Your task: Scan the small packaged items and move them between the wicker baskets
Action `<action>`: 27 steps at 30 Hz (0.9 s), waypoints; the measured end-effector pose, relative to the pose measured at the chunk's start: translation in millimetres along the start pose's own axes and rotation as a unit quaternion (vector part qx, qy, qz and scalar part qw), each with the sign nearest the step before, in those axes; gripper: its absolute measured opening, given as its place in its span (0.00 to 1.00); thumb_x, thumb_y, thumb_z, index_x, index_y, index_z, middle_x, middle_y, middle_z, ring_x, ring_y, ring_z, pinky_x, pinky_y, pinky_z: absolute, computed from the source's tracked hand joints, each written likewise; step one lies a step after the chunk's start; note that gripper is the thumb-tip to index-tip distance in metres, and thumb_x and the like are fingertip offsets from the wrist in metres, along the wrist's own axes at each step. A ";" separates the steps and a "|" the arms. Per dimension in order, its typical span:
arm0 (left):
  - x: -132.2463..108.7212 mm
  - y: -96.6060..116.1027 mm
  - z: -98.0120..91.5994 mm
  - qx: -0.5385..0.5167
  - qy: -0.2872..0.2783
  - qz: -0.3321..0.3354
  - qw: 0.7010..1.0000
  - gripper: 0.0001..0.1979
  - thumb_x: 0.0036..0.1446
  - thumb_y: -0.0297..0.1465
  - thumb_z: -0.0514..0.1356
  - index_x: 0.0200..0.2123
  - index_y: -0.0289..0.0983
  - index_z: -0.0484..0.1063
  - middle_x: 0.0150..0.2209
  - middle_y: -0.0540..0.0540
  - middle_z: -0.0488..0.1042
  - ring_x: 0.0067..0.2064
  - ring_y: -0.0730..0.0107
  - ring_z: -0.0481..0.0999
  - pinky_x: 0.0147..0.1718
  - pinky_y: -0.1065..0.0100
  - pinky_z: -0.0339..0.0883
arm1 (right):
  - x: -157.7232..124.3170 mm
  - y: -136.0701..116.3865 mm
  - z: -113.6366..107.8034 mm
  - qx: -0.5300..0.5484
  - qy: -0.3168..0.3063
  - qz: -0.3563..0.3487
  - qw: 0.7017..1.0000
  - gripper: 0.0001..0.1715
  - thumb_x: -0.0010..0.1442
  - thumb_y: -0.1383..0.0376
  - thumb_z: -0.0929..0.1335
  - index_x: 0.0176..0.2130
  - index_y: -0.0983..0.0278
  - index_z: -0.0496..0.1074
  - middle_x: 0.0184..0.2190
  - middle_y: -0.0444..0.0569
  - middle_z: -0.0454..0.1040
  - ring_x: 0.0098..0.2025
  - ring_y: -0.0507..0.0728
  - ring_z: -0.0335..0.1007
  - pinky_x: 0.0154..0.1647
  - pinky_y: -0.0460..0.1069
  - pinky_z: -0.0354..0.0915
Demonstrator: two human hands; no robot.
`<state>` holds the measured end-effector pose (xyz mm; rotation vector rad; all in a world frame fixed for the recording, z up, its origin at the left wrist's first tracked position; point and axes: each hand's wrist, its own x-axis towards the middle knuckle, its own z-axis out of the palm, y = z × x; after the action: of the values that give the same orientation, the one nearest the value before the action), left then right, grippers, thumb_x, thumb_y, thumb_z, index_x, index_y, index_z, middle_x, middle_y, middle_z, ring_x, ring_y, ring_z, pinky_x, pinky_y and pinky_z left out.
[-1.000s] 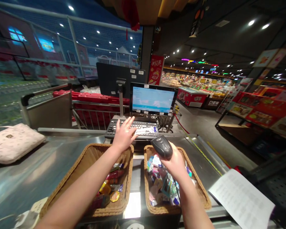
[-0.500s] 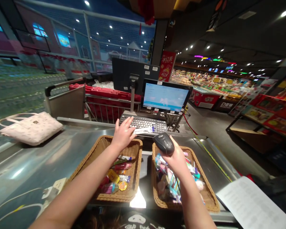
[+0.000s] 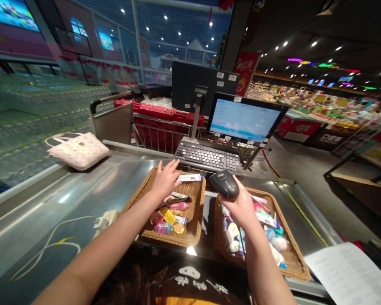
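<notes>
My right hand (image 3: 243,205) grips a black barcode scanner (image 3: 225,184), its head turned to the left above the far-left corner of the right wicker basket (image 3: 296,258). A slim white and blue stick-shaped packet (image 3: 192,178) juts out to the right from my left hand (image 3: 165,182), between thumb and fingers. The packet is over the far end of the left wicker basket (image 3: 197,212). Small packages, among them a yellow one (image 3: 168,216) and a round orange one (image 3: 179,228), lie in that basket. Many colourful small items fill the right basket, partly hidden by my right forearm.
Beyond the baskets stand a black keyboard (image 3: 206,156) and a lit screen (image 3: 246,118). A pale handbag (image 3: 79,150) rests on the metal counter at the left. A white power strip with cables (image 3: 106,222) lies nearer. A printed sheet (image 3: 352,271) is at the right.
My left hand has drawn the packet back from the front of the keyboard to over the left basket. The scanner stays in my right hand. The view has turned left.
</notes>
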<state>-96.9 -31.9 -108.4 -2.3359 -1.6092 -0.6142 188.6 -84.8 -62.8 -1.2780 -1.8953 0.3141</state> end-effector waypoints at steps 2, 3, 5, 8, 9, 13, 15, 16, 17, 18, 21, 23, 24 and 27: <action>-10.6 -7.1 5.9 0.005 -0.022 0.001 1.000 0.04 0.55 0.29 0.64 0.35 0.38 0.79 0.66 0.35 0.61 0.66 0.47 0.61 0.63 0.33 0.43 | -0.9 -3.5 2.7 0.008 -0.006 -0.003 1.000 0.28 0.51 0.63 0.68 0.52 0.65 0.70 0.53 0.57 0.74 0.58 0.69 0.68 0.61 0.65 0.63; -15.5 -10.4 8.6 0.006 -0.030 0.001 1.000 0.04 0.55 0.29 0.64 0.35 0.37 0.79 0.65 0.35 0.61 0.66 0.47 0.61 0.63 0.33 0.43 | -1.7 -4.7 4.7 0.010 -0.008 -0.008 1.000 0.27 0.51 0.63 0.68 0.52 0.64 0.70 0.53 0.56 0.74 0.58 0.68 0.69 0.61 0.65 0.63; -24.1 -15.7 13.1 0.004 -0.045 0.001 0.999 0.04 0.56 0.29 0.63 0.34 0.37 0.79 0.65 0.35 0.62 0.66 0.47 0.61 0.64 0.34 0.43 | -3.9 -6.4 10.0 0.011 -0.012 -0.014 1.000 0.26 0.52 0.63 0.68 0.52 0.63 0.70 0.53 0.54 0.74 0.59 0.68 0.68 0.62 0.65 0.62; -33.5 -21.1 17.9 0.001 -0.069 0.000 0.998 0.05 0.56 0.29 0.63 0.34 0.38 0.79 0.65 0.35 0.62 0.66 0.48 0.60 0.64 0.35 0.42 | -7.7 -8.5 20.0 0.009 -0.015 -0.006 1.000 0.27 0.51 0.63 0.69 0.52 0.61 0.70 0.53 0.54 0.74 0.60 0.68 0.66 0.64 0.65 0.59; -35.9 -22.4 19.3 0.000 -0.078 -0.002 0.997 0.05 0.56 0.30 0.63 0.35 0.37 0.79 0.65 0.35 0.62 0.66 0.48 0.60 0.64 0.35 0.42 | -8.7 -9.6 23.2 0.011 -0.019 -0.003 1.000 0.28 0.51 0.63 0.69 0.53 0.61 0.70 0.53 0.54 0.74 0.60 0.68 0.66 0.64 0.66 0.59; -44.3 -27.7 25.5 -0.008 -0.118 -0.015 0.993 0.05 0.55 0.31 0.65 0.34 0.38 0.80 0.64 0.36 0.64 0.66 0.48 0.61 0.64 0.36 0.41 | -10.6 -16.2 33.2 0.039 -0.053 -0.004 0.998 0.28 0.51 0.65 0.69 0.53 0.60 0.70 0.52 0.53 0.75 0.58 0.67 0.69 0.64 0.66 0.59; -47.9 -31.0 29.0 -0.009 -0.151 -0.023 0.988 0.05 0.54 0.31 0.65 0.34 0.38 0.80 0.64 0.36 0.65 0.66 0.48 0.62 0.65 0.38 0.41 | -11.2 -18.9 36.9 0.046 -0.063 0.004 0.997 0.28 0.50 0.66 0.69 0.53 0.60 0.70 0.52 0.53 0.75 0.59 0.67 0.68 0.64 0.66 0.59; -49.5 -32.7 30.7 -0.007 -0.169 -0.028 0.985 0.05 0.53 0.31 0.66 0.34 0.37 0.80 0.63 0.36 0.65 0.65 0.48 0.62 0.65 0.40 0.42 | -11.7 -19.7 38.6 0.044 -0.065 0.011 0.997 0.29 0.50 0.65 0.69 0.53 0.61 0.70 0.53 0.53 0.74 0.60 0.68 0.67 0.64 0.66 0.59; -51.0 -34.3 32.6 -0.004 -0.187 -0.032 0.982 0.06 0.52 0.31 0.66 0.35 0.37 0.80 0.63 0.36 0.65 0.65 0.48 0.62 0.65 0.41 0.43 | -12.4 -20.0 40.4 0.038 -0.067 0.018 0.997 0.30 0.50 0.65 0.69 0.53 0.61 0.70 0.54 0.54 0.74 0.62 0.69 0.65 0.64 0.66 0.59; -52.4 -35.8 34.6 -0.001 -0.203 -0.035 0.979 0.07 0.52 0.31 0.67 0.36 0.37 0.80 0.63 0.36 0.65 0.65 0.48 0.62 0.65 0.42 0.44 | -13.2 -20.0 42.3 0.031 -0.067 0.023 0.997 0.30 0.49 0.65 0.70 0.54 0.62 0.70 0.55 0.55 0.73 0.63 0.70 0.62 0.64 0.66 0.59; -56.6 -38.8 41.8 0.009 -0.232 -0.042 0.972 0.11 0.50 0.32 0.67 0.39 0.37 0.80 0.62 0.35 0.66 0.65 0.46 0.62 0.65 0.43 0.45 | -15.2 -19.5 47.3 0.020 -0.071 0.025 0.997 0.30 0.49 0.65 0.70 0.53 0.63 0.70 0.56 0.56 0.72 0.65 0.71 0.60 0.64 0.66 0.59; -60.0 -39.6 47.8 0.017 -0.254 -0.047 0.966 0.13 0.49 0.31 0.68 0.40 0.36 0.80 0.59 0.34 0.70 0.64 0.44 0.63 0.65 0.42 0.44 | -15.8 -19.4 49.5 0.023 -0.069 0.020 0.997 0.29 0.49 0.65 0.70 0.52 0.62 0.71 0.56 0.55 0.72 0.64 0.70 0.61 0.64 0.66 0.59; -61.9 -39.8 50.9 0.020 -0.267 -0.051 0.962 0.15 0.47 0.30 0.68 0.41 0.36 0.80 0.57 0.33 0.72 0.63 0.44 0.64 0.64 0.42 0.45 | -15.8 -19.5 50.0 0.024 -0.066 0.019 0.997 0.28 0.49 0.65 0.70 0.52 0.62 0.72 0.56 0.55 0.72 0.64 0.70 0.62 0.64 0.66 0.59; -67.0 -39.7 58.2 0.028 -0.302 -0.066 0.950 0.22 0.43 0.29 0.71 0.45 0.33 0.78 0.54 0.29 0.74 0.61 0.41 0.67 0.62 0.40 0.49 | -15.3 -19.8 49.4 0.028 -0.062 0.022 0.997 0.29 0.49 0.65 0.70 0.52 0.62 0.71 0.55 0.54 0.73 0.63 0.70 0.63 0.64 0.66 0.59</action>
<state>-142.4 -48.4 -192.8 -2.5334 -1.9996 0.1593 141.7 -96.0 -90.0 -1.2915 -1.9502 0.4761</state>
